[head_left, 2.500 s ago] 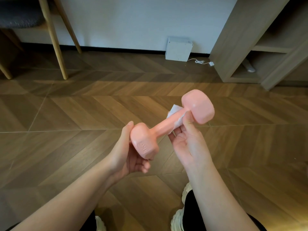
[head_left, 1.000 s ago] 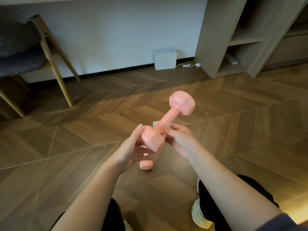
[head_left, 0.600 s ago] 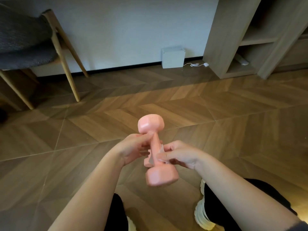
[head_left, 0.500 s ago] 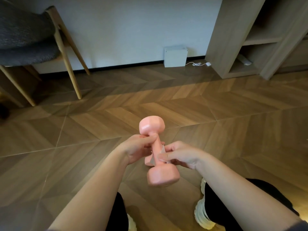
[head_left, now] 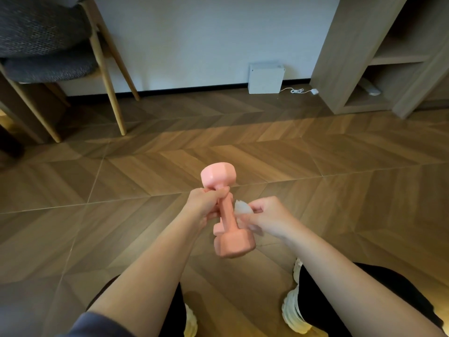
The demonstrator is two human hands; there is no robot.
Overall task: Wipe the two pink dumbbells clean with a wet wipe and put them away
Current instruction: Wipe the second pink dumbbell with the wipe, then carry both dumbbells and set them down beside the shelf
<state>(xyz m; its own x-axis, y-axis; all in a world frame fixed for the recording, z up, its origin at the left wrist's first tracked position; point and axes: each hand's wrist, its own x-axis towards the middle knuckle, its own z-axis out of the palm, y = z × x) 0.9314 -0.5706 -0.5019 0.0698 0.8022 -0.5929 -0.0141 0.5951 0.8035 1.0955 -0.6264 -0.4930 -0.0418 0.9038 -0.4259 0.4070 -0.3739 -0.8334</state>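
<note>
The left hand (head_left: 206, 205) alone grips the pink dumbbell (head_left: 228, 215), fingers curled round its handle; the right hand (head_left: 267, 217) pinches the wet wipe (head_left: 241, 207). If damp, it might slip onto the floor (head_left: 315, 190)

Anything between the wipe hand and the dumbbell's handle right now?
Nothing visible. The right hand pinches the wet wipe just right of the handle of the dumbbell, with no object between them. The left hand grips only the handle's far end, under the far head, so the near stretch is bare.
</note>
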